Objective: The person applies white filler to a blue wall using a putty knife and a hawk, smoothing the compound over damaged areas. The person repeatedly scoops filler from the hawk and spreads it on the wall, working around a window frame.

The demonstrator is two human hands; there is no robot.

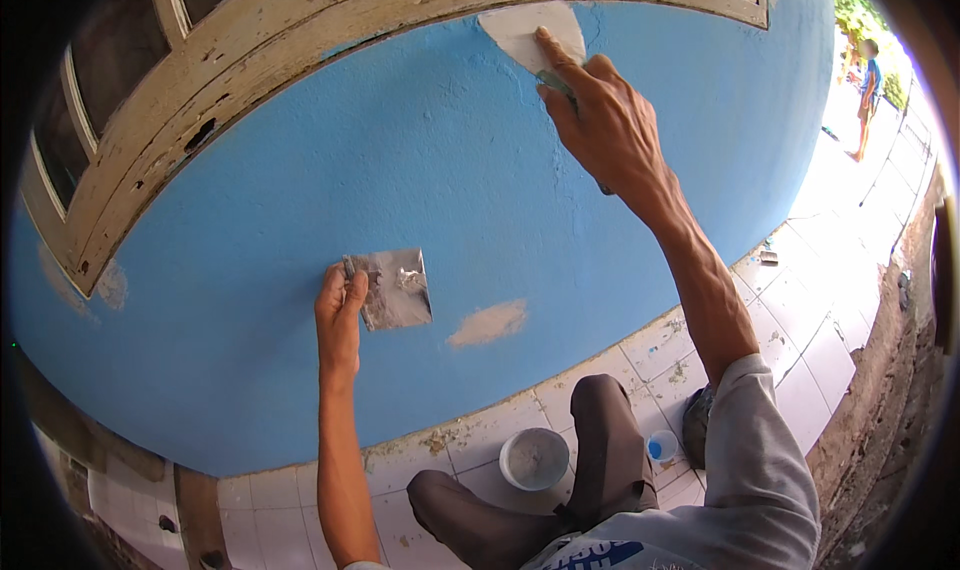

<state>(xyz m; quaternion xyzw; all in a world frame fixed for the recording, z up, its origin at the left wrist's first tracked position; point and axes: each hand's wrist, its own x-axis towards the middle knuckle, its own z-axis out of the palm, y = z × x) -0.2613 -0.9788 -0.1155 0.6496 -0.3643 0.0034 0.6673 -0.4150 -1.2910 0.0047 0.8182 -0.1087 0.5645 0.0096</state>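
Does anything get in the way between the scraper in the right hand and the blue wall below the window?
Nothing visible does. The right hand holds the scraper apparently against the blue wall, just under the window frame; the left hand, with the metal plate, is lower, off to the left.

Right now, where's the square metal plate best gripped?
The square metal plate is probably best held by its left edge, coming from the left: it is flat, and the left hand grips there, thumb over its face, leaving the right side uncovered.
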